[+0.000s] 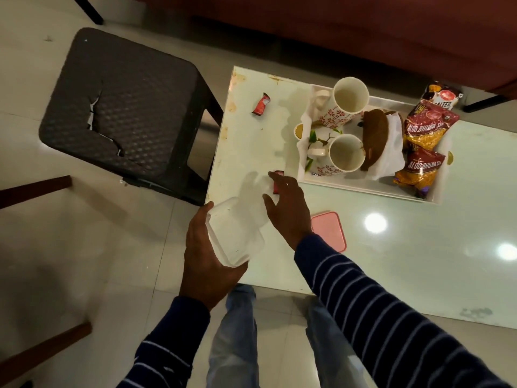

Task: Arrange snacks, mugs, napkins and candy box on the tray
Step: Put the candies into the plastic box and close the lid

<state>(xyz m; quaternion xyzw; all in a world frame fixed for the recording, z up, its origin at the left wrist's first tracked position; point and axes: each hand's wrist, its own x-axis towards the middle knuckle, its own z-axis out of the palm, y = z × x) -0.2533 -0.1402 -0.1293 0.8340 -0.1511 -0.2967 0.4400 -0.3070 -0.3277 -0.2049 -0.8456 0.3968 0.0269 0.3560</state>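
Box: left hand (pixel 208 254) gripped the clear candy box (pixel 236 233) at 7 o'clock of the tray (pixel 363 189).
Candy: right hand (pixel 286 207), fingers apart, touched a red candy (pixel 278 182).
Risk: tilted box could spill candies.

bare table (pixel 251 141) left of tray (pixel 303 163), mugs (pixel 345 155) perhaps crowding its near edge

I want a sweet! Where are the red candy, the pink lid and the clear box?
red candy (pixel 261 104): head view, wrapper's middle.
pink lid (pixel 330 230): head view, bare top.
clear box (pixel 235 236): head view, side wall.
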